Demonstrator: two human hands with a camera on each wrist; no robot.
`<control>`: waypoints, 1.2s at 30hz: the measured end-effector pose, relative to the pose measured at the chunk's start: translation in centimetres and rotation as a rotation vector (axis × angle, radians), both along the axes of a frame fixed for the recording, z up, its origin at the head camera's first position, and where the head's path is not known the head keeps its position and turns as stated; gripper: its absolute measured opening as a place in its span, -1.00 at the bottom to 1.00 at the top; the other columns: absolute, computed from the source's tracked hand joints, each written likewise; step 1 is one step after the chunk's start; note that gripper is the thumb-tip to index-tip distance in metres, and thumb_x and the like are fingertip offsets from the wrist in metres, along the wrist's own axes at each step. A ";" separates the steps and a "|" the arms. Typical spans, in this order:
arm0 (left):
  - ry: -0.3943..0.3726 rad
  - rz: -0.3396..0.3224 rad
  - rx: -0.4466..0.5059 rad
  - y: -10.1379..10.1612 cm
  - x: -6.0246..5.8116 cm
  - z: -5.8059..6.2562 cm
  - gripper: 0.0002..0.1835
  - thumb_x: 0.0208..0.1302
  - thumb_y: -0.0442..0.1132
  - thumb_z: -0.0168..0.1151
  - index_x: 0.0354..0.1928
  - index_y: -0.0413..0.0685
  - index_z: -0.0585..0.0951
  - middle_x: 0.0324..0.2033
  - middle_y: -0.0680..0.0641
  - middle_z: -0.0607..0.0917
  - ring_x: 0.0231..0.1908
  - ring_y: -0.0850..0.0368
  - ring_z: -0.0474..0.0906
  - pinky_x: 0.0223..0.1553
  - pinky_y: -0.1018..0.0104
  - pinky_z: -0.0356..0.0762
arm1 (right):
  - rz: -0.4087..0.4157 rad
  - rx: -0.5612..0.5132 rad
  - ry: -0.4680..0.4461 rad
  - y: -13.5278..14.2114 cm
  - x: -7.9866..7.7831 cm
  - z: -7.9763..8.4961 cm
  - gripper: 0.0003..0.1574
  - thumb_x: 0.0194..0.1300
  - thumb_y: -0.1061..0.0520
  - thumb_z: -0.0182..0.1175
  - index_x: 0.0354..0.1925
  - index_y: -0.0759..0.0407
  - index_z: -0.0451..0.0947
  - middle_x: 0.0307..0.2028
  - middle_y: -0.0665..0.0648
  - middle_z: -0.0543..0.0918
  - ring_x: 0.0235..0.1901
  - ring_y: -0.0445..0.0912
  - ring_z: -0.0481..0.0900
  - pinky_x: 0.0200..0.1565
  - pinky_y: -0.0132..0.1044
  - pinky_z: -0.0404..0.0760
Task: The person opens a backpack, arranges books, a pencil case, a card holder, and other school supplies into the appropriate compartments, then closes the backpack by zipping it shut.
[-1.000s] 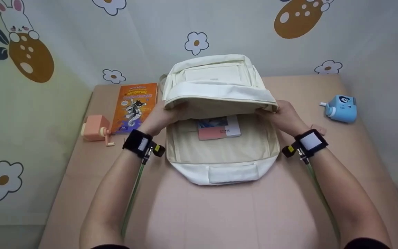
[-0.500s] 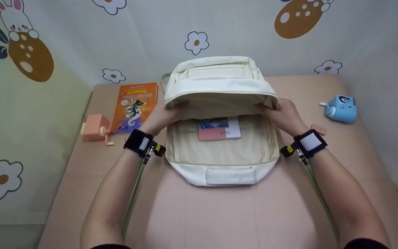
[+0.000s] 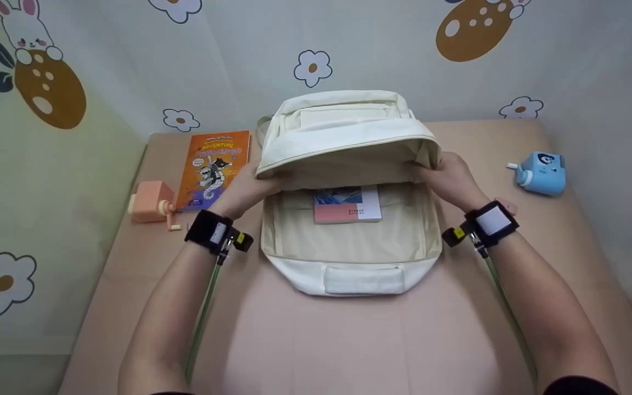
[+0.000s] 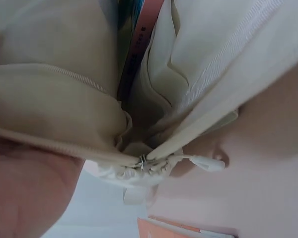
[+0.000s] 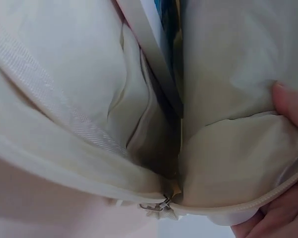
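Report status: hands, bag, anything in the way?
Left hand, right hand gripping raised flap. White backpack open, pink-and-white book inside. Flap hides book's far end; nothing else seen blocking.

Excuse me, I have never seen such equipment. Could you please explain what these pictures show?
There is no machine working here, only a person with bare hands. The wide picture comes from a head-worn camera looking down; the close ones come from the left wrist camera and right wrist camera. On the table is an open whitish backpack with a book inside. The left hand and right hand grip its raised flap. To the left are an orange book and a pink crank device, perhaps a sharpener; to the right, a similar blue one.
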State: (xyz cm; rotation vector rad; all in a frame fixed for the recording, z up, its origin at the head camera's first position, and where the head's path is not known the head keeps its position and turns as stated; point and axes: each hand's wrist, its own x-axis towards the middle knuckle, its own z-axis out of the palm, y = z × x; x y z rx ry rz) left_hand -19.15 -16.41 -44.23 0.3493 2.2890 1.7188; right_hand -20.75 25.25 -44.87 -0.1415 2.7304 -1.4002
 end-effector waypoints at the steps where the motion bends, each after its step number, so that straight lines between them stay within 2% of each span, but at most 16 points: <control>1: -0.001 -0.004 0.005 -0.2 0.1 0.0 -0.35 0.29 -0.03 0.44 0.40 0.06 0.51 0.31 0.01 0.57 0.27 0.06 0.48 0.30 0.05 0.43 | 0.000 0.002 -0.007 0.0 0.0 0.0 -0.47 0.33 -0.23 0.35 -0.25 0.24 0.63 -0.34 0.15 0.70 -0.32 -0.02 0.60 -0.31 -0.27 0.49; 5: -0.014 -0.025 0.043 -1.3 0.3 0.3 -0.39 0.26 -0.13 0.48 0.34 -0.02 0.55 0.26 -0.04 0.60 0.28 0.04 0.48 0.28 0.04 0.45 | 0.005 -0.005 -0.023 0.0 -0.2 0.0 -0.46 0.32 -0.21 0.36 -0.39 0.23 0.52 -0.46 0.13 0.58 -0.40 -0.05 0.53 -0.41 -0.27 0.40; 7: -0.021 -0.043 0.064 -2.3 0.5 0.5 -0.36 0.26 -0.16 0.49 0.37 -0.03 0.52 0.30 -0.05 0.57 0.33 0.03 0.43 0.31 0.04 0.41 | 0.005 -0.013 -0.039 0.0 -0.2 0.0 -0.45 0.31 -0.24 0.36 -0.39 0.21 0.51 -0.47 0.13 0.57 -0.39 -0.05 0.53 -0.42 -0.27 0.39; 10: -0.035 -0.071 0.061 -4.3 0.8 0.9 -0.32 0.34 -0.12 0.42 0.45 -0.01 0.42 0.39 -0.04 0.48 0.41 0.04 0.34 0.38 0.04 0.33 | 0.004 -0.021 -0.049 0.1 -0.2 0.1 -0.41 0.29 -0.28 0.37 -0.42 0.19 0.48 -0.53 0.11 0.51 -0.42 -0.06 0.52 -0.46 -0.27 0.35; 12: -0.051 -0.074 0.057 -5.7 1.0 1.1 -0.34 0.45 -0.07 0.29 0.50 -0.03 0.35 0.44 -0.04 0.42 0.45 0.03 0.27 0.44 0.05 0.23 | 0.003 -0.026 -0.050 0.1 -0.2 0.1 -0.38 0.28 -0.30 0.37 -0.46 0.17 0.43 -0.59 0.06 0.45 -0.46 -0.07 0.50 -0.48 -0.27 0.32; 14: -0.078 -0.047 0.066 -6.8 1.1 1.3 -0.37 0.54 -0.01 0.15 0.52 -0.07 0.31 0.47 -0.10 0.38 0.48 -0.01 0.22 0.47 0.03 0.15 | 0.004 -0.028 -0.048 0.1 -0.2 0.1 -0.34 0.27 -0.31 0.37 -0.52 0.15 0.36 -0.64 0.01 0.33 -0.52 -0.09 0.46 -0.52 -0.27 0.28; 16: -0.101 0.026 0.039 -7.7 1.1 1.3 -0.36 0.57 0.08 0.06 0.52 -0.09 0.30 0.47 -0.17 0.36 0.49 -0.06 0.20 0.48 0.00 0.11 | -0.001 -0.033 -0.048 0.1 -0.2 0.1 -0.31 0.26 -0.32 0.38 -0.55 0.13 0.32 -0.66 -0.03 0.28 -0.54 -0.10 0.43 -0.53 -0.28 0.27; 18: -0.125 0.118 -0.047 -8.3 0.9 1.2 -0.29 0.56 0.17 0.02 0.54 -0.10 0.27 0.49 -0.21 0.31 0.49 -0.12 0.18 0.48 -0.04 0.09 | -0.006 -0.041 -0.051 0.0 -0.2 0.2 -0.30 0.24 -0.33 0.39 -0.55 0.13 0.32 -0.65 -0.03 0.29 -0.52 -0.11 0.43 -0.52 -0.28 0.28; 21: -0.163 0.212 -0.269 -8.8 0.6 0.8 -0.17 0.52 0.24 0.03 0.59 -0.11 0.14 0.54 -0.27 0.18 0.52 -0.22 0.08 0.48 -0.14 0.03 | -0.009 -0.054 -0.063 -0.1 -0.3 0.2 -0.33 0.23 -0.34 0.40 -0.50 0.17 0.41 -0.58 0.02 0.45 -0.44 -0.09 0.49 -0.46 -0.29 0.35; 25: -0.214 0.203 -0.551 -8.8 -0.3 -0.4 -0.01 0.49 0.26 0.04 0.61 -0.25 -0.10 0.55 -0.41 -0.02 0.53 -0.37 -0.09 0.48 -0.26 -0.09 | -0.001 -0.065 -0.074 -0.1 -0.3 0.2 -0.36 0.24 -0.33 0.40 -0.41 0.21 0.51 -0.45 0.09 0.60 -0.36 -0.07 0.55 -0.42 -0.28 0.39; 27: -0.223 0.202 -0.658 -8.7 -1.0 -1.1 0.06 0.46 0.29 0.05 0.60 -0.31 -0.15 0.55 -0.46 -0.10 0.53 -0.41 -0.16 0.48 -0.28 -0.13 | 0.003 -0.066 -0.072 -0.1 -0.3 0.2 -0.35 0.24 -0.32 0.40 -0.42 0.22 0.50 -0.45 0.11 0.60 -0.36 -0.07 0.54 -0.42 -0.28 0.38; 30: -0.197 0.228 -0.799 -8.4 -2.1 -2.3 0.15 0.41 0.38 0.02 0.57 -0.39 -0.19 0.54 -0.51 -0.18 0.52 -0.45 -0.23 0.48 -0.28 -0.20 | 0.001 -0.065 -0.076 0.0 -0.4 0.1 -0.35 0.24 -0.31 0.40 -0.46 0.20 0.47 -0.46 0.10 0.59 -0.37 -0.09 0.54 -0.42 -0.28 0.38; 33: -0.201 0.265 -0.905 -8.3 -2.9 -3.3 0.24 0.32 0.51 -0.04 0.59 -0.34 -0.24 0.53 -0.51 -0.29 0.51 -0.50 -0.33 0.44 -0.39 -0.29 | -0.001 -0.053 -0.084 0.1 -0.4 0.1 -0.34 0.24 -0.32 0.40 -0.50 0.19 0.43 -0.49 0.11 0.59 -0.39 -0.08 0.54 -0.42 -0.27 0.39; 36: -0.236 0.288 -0.955 -8.1 -3.3 -3.9 0.30 0.22 0.60 -0.04 0.61 -0.21 -0.27 0.53 -0.49 -0.34 0.49 -0.55 -0.37 0.33 -0.59 -0.33 | -0.006 -0.048 -0.086 0.0 -0.4 0.2 -0.35 0.24 -0.31 0.40 -0.49 0.19 0.46 -0.47 0.12 0.62 -0.37 -0.06 0.56 -0.38 -0.26 0.43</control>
